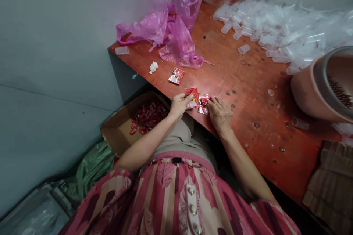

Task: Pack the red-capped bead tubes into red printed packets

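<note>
At the near edge of the table, my left hand (178, 105) pinches a small red printed packet (192, 95) between thumb and fingers. Just to the right, my right hand (221, 114) has its bent fingers closed on the edge of other shiny red packets (203, 105) at the tabletop. How many it holds is hidden by the fingers. A little beyond my left hand lies another red packet (176, 76), flat on the wood. Below the edge, to my left, a cardboard box (117, 137) holds a heap of small red pieces (150, 115).
The red-brown table (220, 69) bears a crumpled pink plastic bag (179, 40) and a pile of clear plastic tubes (275, 29). A pink bucket (309, 84) with brown sticks inside stands at right, near a corrugated brown piece (331, 176). A wad of white tissue (153, 67) lies near the left edge.
</note>
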{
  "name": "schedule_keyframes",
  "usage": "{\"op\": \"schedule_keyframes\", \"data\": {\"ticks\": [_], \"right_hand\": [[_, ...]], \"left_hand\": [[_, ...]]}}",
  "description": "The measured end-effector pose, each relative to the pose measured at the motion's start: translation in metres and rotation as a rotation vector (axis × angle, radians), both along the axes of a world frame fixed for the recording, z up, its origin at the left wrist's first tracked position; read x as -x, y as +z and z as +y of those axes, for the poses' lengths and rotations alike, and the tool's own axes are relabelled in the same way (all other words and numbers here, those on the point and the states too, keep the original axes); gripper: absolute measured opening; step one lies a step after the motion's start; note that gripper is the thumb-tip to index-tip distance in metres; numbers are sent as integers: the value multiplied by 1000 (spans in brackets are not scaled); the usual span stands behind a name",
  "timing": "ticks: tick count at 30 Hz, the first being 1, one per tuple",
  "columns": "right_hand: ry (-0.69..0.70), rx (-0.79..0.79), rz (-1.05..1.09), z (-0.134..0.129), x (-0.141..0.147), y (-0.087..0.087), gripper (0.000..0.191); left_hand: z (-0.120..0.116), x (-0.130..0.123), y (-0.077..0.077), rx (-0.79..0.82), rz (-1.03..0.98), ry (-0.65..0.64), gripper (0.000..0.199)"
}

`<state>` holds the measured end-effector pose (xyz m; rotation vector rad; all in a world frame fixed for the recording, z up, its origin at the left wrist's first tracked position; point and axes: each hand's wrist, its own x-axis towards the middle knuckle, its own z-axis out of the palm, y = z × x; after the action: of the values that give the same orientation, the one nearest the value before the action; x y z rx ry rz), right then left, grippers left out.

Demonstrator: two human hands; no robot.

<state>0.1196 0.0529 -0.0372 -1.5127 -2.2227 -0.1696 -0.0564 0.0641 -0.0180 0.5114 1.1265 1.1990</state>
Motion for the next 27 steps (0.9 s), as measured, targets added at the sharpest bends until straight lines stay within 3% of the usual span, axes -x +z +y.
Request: {"op": "schedule_keyframes", "data": {"ticks": [6, 13, 17, 21, 27], "right_hand": [[7, -44, 135, 5, -1, 4, 20], [-21, -40, 523, 1, 16, 25, 21], [88, -11, 405, 2, 31, 30, 19], [59, 100, 411, 6, 19, 26, 29], [-2, 172, 6, 10, -5, 8, 33]], "left_hand": [[0, 1, -1, -2, 5, 2, 42], [-4, -5, 4, 23, -69, -61, 47], [-7, -13, 8, 10, -210, -135, 53], [-6, -12, 7, 21, -204, -64, 44], [-4, -3, 5, 61, -113, 16, 38]]}}
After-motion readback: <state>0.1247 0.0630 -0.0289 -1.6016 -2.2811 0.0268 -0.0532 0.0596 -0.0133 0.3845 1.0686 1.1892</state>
